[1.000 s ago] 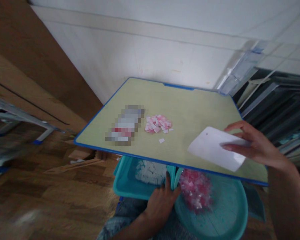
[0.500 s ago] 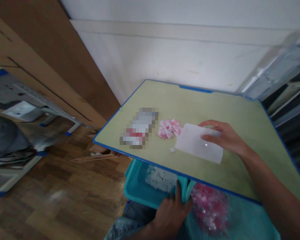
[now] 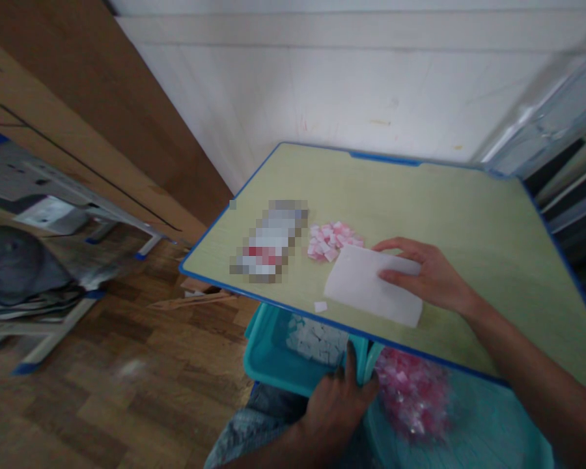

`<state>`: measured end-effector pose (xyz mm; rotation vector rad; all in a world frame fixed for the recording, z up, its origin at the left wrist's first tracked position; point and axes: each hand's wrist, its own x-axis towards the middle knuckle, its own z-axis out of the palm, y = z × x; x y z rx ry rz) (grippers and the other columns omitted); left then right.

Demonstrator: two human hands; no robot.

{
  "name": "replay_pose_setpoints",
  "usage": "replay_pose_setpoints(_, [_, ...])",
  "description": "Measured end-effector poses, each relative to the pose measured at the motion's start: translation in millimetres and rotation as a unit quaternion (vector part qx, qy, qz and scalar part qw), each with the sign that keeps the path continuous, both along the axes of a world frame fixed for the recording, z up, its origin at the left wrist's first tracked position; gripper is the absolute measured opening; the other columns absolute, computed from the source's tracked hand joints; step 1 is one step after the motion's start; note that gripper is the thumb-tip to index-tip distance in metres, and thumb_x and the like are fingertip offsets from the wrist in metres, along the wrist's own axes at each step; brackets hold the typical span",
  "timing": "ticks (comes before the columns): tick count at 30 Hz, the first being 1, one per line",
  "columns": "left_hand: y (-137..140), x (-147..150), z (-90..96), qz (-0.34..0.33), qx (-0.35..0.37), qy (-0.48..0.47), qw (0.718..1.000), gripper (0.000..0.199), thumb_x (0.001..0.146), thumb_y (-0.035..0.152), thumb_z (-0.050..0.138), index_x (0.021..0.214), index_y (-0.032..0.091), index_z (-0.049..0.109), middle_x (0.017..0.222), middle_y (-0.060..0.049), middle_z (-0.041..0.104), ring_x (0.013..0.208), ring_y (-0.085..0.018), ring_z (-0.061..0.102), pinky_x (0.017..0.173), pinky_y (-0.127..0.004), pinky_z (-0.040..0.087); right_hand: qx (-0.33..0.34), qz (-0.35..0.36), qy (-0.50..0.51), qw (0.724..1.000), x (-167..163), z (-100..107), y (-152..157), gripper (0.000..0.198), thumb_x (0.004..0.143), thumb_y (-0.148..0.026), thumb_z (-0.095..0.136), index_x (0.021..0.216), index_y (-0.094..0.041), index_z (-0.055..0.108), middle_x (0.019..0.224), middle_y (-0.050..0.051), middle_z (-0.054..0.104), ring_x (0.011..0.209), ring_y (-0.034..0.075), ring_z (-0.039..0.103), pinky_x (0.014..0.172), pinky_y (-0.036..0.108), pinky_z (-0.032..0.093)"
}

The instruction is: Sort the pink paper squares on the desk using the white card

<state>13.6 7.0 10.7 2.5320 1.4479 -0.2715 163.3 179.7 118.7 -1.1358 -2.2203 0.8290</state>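
Observation:
My right hand holds a white plastic scraper sheet between thumb and fingers, tilted low over the yellow-green table. Just left of the sheet's lower edge lies one small white piece, near the table's front edge. A pile of small pink-and-white pieces sits beside the sheet's upper left corner. Below the tabletop, my left hand grips the right rim of a teal basin, index finger stretched along it. Several flat white pieces lie inside that basin.
A pixelated oblong item lies on the table's left part. Right of my left hand, a clear bag of pink things rests in a second teal container. A white wall borders the table's back; a brown board leans left.
My right hand has moved the scraper sheet left and toward the table's front edge. The small white piece has shifted the same way. My left hand stays at the basin rim.

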Motion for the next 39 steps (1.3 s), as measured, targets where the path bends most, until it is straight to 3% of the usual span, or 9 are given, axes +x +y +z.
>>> replay_pose_setpoints(7, [1, 0, 0.5, 0.001, 0.006, -0.004, 1.0, 0.039, 0.084, 0.022, 0.022, 0.119, 0.034, 0.035, 0.124, -0.022, 0.041, 0.065, -0.019, 0.061, 0.048, -0.031, 0.05, 0.025, 0.038, -0.019, 0.999, -6, -3, -4, 0.029, 0.07, -0.028, 0.057, 0.098, -0.022, 0.056, 0.099, 0.002, 0.062, 0.09, 0.016, 0.057, 0.078, 0.03, 0.043])
replay_pose_setpoints(20, [0, 1, 2.3, 0.005, 0.007, 0.013, 1.0, 0.039, 0.085, 0.024, 0.022, 0.121, 0.033, 0.033, 0.125, -0.022, 0.04, 0.069, -0.019, 0.061, 0.049, -0.031, 0.05, 0.009, 0.059, -0.009, 0.998, -9, 3, -10, 0.03, 0.069, -0.028, 0.058, 0.098, -0.023, 0.058, 0.098, 0.001, 0.062, 0.088, 0.016, 0.058, 0.074, 0.028, 0.046])
replay_pose_setpoints(29, [1, 0, 3.7, 0.011, -0.02, -0.005, 1.0, 0.042, 0.083, 0.02, 0.028, 0.122, 0.034, 0.034, 0.127, -0.02, 0.039, 0.069, -0.018, 0.06, 0.052, -0.032, 0.05, 0.031, -0.127, 0.087, 0.988, 46, 11, 22, 0.034, 0.065, -0.033, 0.063, 0.098, -0.026, 0.061, 0.1, 0.001, 0.063, 0.085, 0.022, 0.06, 0.07, 0.034, 0.05])
replay_pose_setpoints(34, [3, 0, 3.5, 0.009, -0.046, -0.012, 0.999, 0.04, 0.083, 0.021, 0.029, 0.12, 0.035, 0.036, 0.129, -0.021, 0.035, 0.069, -0.019, 0.06, 0.052, -0.032, 0.049, 0.082, -0.148, 0.037, 0.985, 64, 17, 26, 0.028, 0.066, -0.033, 0.063, 0.093, -0.025, 0.063, 0.093, 0.001, 0.065, 0.08, 0.022, 0.061, 0.067, 0.034, 0.05])
replay_pose_setpoints(36, [3, 0, 3.9, 0.009, -0.051, -0.012, 0.999, 0.04, 0.082, 0.022, 0.03, 0.12, 0.036, 0.035, 0.13, -0.021, 0.033, 0.071, -0.02, 0.06, 0.053, -0.033, 0.049, 0.09, -0.13, 0.028, 0.987, 63, 18, 24, 0.019, 0.068, -0.033, 0.061, 0.083, -0.023, 0.065, 0.085, 0.001, 0.067, 0.074, 0.02, 0.062, 0.064, 0.031, 0.05])
replay_pose_setpoints(39, [3, 0, 4.7, 0.008, -0.049, -0.008, 0.999, 0.041, 0.082, 0.022, 0.031, 0.121, 0.036, 0.034, 0.131, -0.02, 0.033, 0.073, -0.019, 0.06, 0.055, -0.032, 0.05, 0.079, -0.042, 0.006, 0.996, 59, 19, 22, 0.018, 0.072, -0.03, 0.057, 0.085, -0.021, 0.065, 0.087, 0.002, 0.067, 0.077, 0.019, 0.062, 0.067, 0.029, 0.049])
